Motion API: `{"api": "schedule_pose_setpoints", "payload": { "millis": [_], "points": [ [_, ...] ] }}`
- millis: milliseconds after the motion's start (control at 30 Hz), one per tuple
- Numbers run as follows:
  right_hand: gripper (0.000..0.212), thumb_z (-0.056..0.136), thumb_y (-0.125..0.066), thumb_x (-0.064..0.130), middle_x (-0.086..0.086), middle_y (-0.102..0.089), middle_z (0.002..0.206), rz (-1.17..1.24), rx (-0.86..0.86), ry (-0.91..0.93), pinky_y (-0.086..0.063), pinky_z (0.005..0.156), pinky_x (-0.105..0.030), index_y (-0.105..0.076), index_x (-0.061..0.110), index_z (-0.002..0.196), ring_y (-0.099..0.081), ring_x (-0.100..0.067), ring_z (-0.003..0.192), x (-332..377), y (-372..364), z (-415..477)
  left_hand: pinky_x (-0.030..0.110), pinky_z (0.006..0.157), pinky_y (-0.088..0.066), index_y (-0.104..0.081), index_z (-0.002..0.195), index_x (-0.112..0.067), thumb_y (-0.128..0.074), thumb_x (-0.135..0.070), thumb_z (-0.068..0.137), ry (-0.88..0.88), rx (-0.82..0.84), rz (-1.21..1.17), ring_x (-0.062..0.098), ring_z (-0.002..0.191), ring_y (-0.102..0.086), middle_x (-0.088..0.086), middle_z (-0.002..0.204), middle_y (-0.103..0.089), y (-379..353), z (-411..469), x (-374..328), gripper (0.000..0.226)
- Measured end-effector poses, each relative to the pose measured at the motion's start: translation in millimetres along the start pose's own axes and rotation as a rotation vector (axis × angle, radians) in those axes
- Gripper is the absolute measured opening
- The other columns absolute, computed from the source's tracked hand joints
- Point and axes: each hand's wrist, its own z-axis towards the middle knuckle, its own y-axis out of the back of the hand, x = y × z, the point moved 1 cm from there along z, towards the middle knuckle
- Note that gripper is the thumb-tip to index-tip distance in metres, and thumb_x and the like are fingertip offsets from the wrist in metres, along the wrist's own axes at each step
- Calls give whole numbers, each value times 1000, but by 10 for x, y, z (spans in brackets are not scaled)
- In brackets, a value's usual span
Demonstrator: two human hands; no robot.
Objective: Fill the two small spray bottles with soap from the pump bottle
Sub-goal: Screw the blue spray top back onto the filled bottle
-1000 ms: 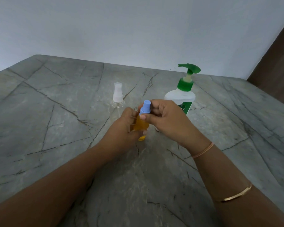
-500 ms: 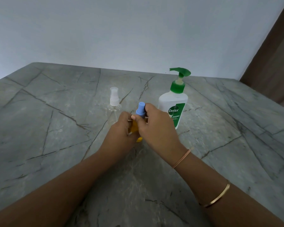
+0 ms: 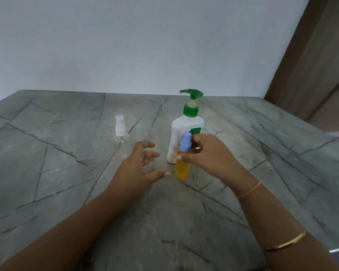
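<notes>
Five fingers (image 3: 199, 140) of the right hand (image 3: 211, 155) are clamped on the small round spray bottle with a pale blue cap (image 3: 182, 169), thumb on the near side just under the cap and the others curled round the far side. Its clear plastic body shows amber-yellow liquid almost up to the neck. It is held close to upright, low over the desk (image 3: 57, 173); from where I stand I cannot tell whether its base touches the surface.

Just to its left, the left hand (image 3: 139, 169) holds nothing. Its fingers (image 3: 149, 154) are spread apart and loosely bent, the thumb stretched toward the yellow bottle without reaching it.

Right behind the held bottle, partly covered by it and by the right hand, stands the white plastic pump bottle with a green collar and green pump head (image 3: 184, 126), upright on the desk. Further left, beyond the left hand, the second small spray bottle of clear plastic with a white cap (image 3: 120, 133) stands upright and looks empty, well apart from the other two.

A thin orange band (image 3: 249, 189) circles the right wrist, and a gold bangle (image 3: 286, 243) sits higher up that forearm. The desk is grey stone crossed by dark veins, set against a plain white wall (image 3: 145, 45), with a brown wooden panel (image 3: 311, 65) at the far right.
</notes>
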Motion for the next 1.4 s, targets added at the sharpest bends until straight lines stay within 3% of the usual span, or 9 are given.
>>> {"api": "schedule_pose_setpoints", "payload": {
  "millis": [133,300,467,600,733,900,1233,1400],
  "points": [
    [32,73,-75,9,-11,-69,102,98,29,-158,-55,83,-41,-67,7,104,-65,-24,93,-256,425,54,21,93,-40,-37,114,-39,-80,-34,65,-21,-12,38,1,110,-53,-15,114,-57,14,8,11,65],
    [29,75,-74,4,-18,-66,101,46,-120,-212,-54,83,-44,-64,2,101,-62,-26,87,-608,630,339,24,93,-42,-39,112,-39,-78,-31,70,-21,-32,74,1,106,-57,-23,104,-58,22,3,1,57],
    [34,75,-73,5,-23,-64,109,68,-195,-137,-49,88,-54,-61,-5,105,-60,-37,101,-736,644,764,18,86,-43,-45,103,-39,-75,-30,72,-36,-39,125,-7,98,-58,-25,100,-60,32,6,-40,44],
    [33,77,-72,6,-23,-64,109,50,-177,-92,-47,90,-53,-60,-6,106,-59,-36,102,-773,599,1107,9,79,-42,-47,97,-41,-73,-32,74,-35,-36,170,-15,92,-57,-27,97,-61,29,3,-45,36],
    [35,80,-69,6,-19,-63,113,11,-137,-42,-48,91,-43,-59,0,113,-59,-29,102,-781,539,1331,6,77,-41,-47,96,-42,-73,-33,74,-47,-44,199,-15,93,-57,-27,97,-61,28,5,-30,35],
    [40,82,-66,3,-21,-61,118,35,-80,4,-45,96,-45,-54,-3,120,-57,-33,108,-741,435,1438,-3,72,-40,-48,98,-42,-72,-32,74,-65,-26,214,-19,94,-55,-27,97,-62,15,4,-7,36],
    [34,86,-63,9,-16,-62,116,130,-91,17,-46,96,-43,-55,1,118,-57,-30,108,-816,247,1419,-2,73,-40,-48,97,-42,-71,-29,76,-98,-46,215,-17,93,-57,-26,97,-62,7,-10,-20,34],
    [59,82,-69,14,-10,-53,131,222,-86,-17,-46,97,-41,-42,11,134,-55,-25,112,-860,217,1391,-2,74,-41,-47,98,-42,-70,-26,79,-102,-43,200,-18,95,-56,-27,98,-62,15,-16,-23,33]
  ]
}}
